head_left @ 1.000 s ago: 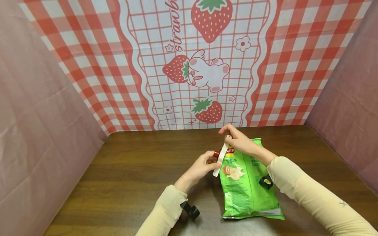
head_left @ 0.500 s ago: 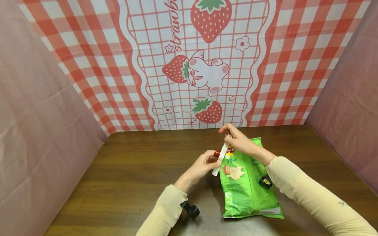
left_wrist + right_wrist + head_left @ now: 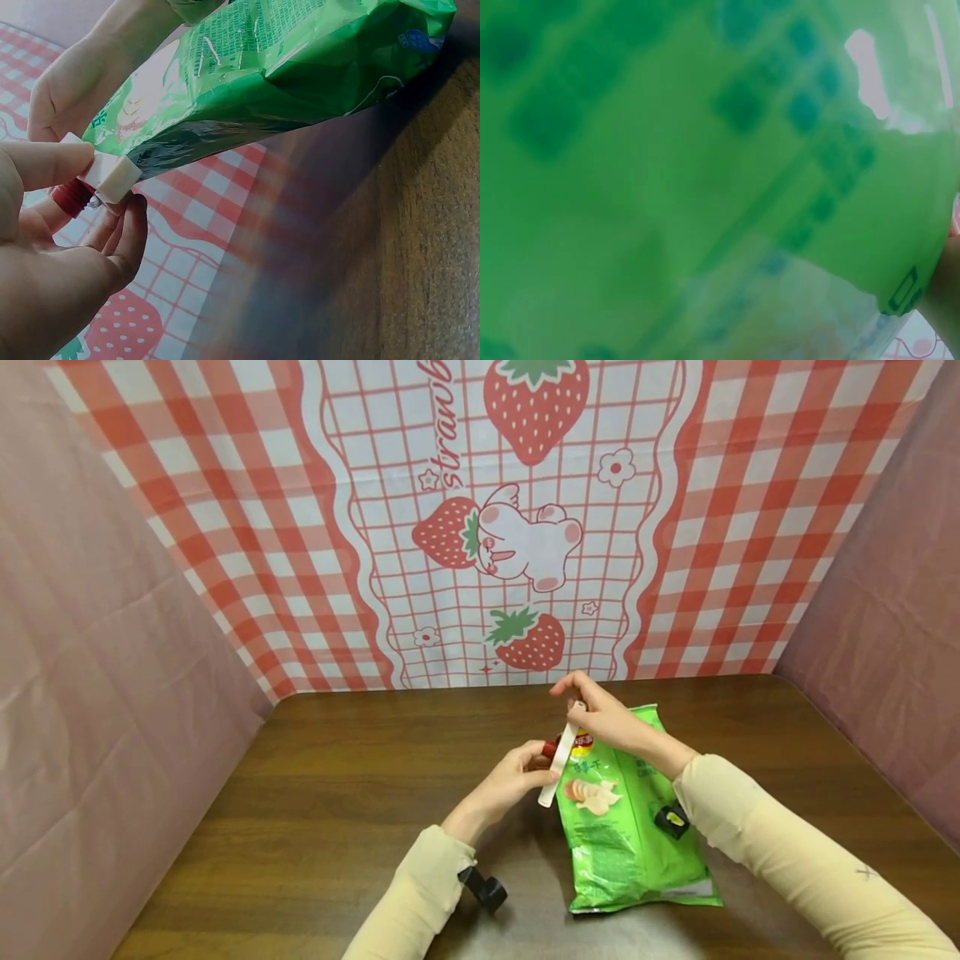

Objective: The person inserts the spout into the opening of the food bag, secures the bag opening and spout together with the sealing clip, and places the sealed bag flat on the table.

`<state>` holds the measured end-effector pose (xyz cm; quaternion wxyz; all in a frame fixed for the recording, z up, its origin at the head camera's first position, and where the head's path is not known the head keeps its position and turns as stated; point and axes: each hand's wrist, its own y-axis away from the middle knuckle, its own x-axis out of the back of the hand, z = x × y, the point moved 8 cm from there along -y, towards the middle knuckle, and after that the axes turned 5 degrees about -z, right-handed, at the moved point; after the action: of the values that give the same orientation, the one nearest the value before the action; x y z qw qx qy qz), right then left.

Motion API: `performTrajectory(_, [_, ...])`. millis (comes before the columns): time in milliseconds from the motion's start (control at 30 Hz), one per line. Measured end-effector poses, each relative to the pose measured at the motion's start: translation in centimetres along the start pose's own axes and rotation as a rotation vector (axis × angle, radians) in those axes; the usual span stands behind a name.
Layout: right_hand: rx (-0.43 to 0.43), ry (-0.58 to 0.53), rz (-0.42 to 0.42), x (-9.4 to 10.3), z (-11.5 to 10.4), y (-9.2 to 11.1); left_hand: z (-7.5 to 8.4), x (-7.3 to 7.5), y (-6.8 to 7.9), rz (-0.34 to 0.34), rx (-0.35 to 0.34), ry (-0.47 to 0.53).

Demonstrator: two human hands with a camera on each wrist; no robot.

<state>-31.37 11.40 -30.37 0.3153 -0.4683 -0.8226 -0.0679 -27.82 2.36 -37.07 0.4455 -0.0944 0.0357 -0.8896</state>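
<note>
A green chip bag point(image 3: 637, 827) lies at an angle on the table, printed side up. A white bag clip point(image 3: 562, 760) lies across its upper left corner. My left hand point(image 3: 510, 785) pinches the clip's lower end between thumb and fingers; the left wrist view shows the white clip end point(image 3: 116, 176) between them. My right hand point(image 3: 607, 718) holds the clip's upper end, its index finger bent above it. A small red piece point(image 3: 73, 196) shows by the left fingers; what it is I cannot tell. In the right wrist view, blurred green film point(image 3: 667, 187) hides most of that hand.
The brown wooden table point(image 3: 337, 810) reaches back to a red-checked strawberry cloth point(image 3: 285, 552). Pink cloth walls point(image 3: 112, 652) stand on both sides. A black wrist mount point(image 3: 483, 889) hangs beside the left wrist, and another black mount point(image 3: 672, 820) sits over the bag.
Both hands keep their hold on the clip. The hands, clip and the bag's upper end have shifted very slightly up and left in the head view.
</note>
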Motion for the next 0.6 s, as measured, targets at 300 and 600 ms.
performTrajectory(300, [0.038, 0.006, -0.012, 0.1, 0.9, -0.4, -0.2, 0.2, 0.0, 0.055, -0.024, 0.083])
performTrajectory(600, [0.049, 0.121, -0.012, 0.4, 2.0, -0.3, -0.6, 0.3, 0.0, 0.084, -0.038, 0.114])
